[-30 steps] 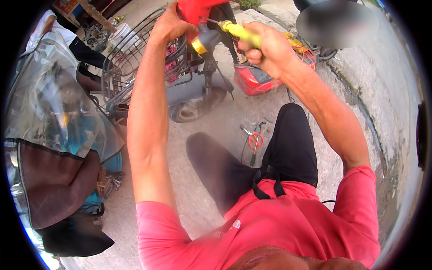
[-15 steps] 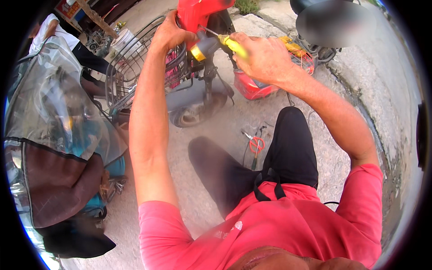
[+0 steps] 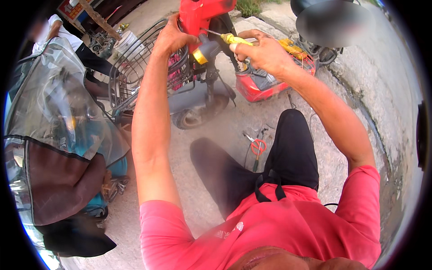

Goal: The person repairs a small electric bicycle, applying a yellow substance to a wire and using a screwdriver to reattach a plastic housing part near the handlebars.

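Note:
My left hand (image 3: 172,38) grips the side of a red plastic scooter panel (image 3: 192,15), thumb in front and the other fingers partly hidden. In my right hand (image 3: 265,51) is a screwdriver (image 3: 235,39) with a yellow handle, pinched near its end between thumb and fingers. Its metal shaft points left, and the tip meets the red panel just beside my left thumb. Directly below the shaft a dark handlebar grip or cylinder with a yellow end (image 3: 200,56) sticks out. Whether the tip sits in a screw is too small to tell.
A wire basket (image 3: 121,83) stands left of the scooter's wheel (image 3: 191,118). Right lies a red tray (image 3: 256,90) of tools. Red-handled scissors (image 3: 258,146) lie on the ground before my knees. A clear plastic cover (image 3: 58,90) hangs at left, near a person in a white shirt (image 3: 67,38).
My right hand has loosened and shifted its fingers around the screwdriver handle, the index finger now raised and stretched. The tip stays at the panel. My left hand keeps its hold.

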Available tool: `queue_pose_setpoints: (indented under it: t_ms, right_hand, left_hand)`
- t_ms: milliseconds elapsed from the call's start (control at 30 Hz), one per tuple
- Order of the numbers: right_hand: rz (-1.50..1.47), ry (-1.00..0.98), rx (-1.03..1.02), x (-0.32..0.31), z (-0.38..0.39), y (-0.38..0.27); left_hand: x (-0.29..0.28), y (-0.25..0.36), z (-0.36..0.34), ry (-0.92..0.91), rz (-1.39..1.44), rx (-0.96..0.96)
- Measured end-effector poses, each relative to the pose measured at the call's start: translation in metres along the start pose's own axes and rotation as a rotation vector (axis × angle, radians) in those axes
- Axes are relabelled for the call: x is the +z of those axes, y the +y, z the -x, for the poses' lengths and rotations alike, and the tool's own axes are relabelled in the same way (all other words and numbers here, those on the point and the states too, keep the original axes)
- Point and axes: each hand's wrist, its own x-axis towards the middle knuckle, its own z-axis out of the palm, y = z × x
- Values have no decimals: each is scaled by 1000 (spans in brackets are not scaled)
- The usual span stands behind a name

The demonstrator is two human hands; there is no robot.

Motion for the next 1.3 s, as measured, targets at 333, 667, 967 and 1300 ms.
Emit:
queue_pose_setpoints:
  t_ms: [333, 667, 967, 1300]
  right_hand:
    - [-409, -15, 200, 7, -9, 15]
    - [3, 108, -35, 11, 1, 15]
    - [304, 56, -160, 11, 3, 15]
    - [-575, -177, 373, -1, -12, 9]
  left_hand:
    - [0, 6, 4, -28, -7, -11]
    - [0, -6, -1, -2, -27, -8]
    - [2, 3, 4, -21, -44, -28]
    - [-1, 7, 6, -12, -21, -45]
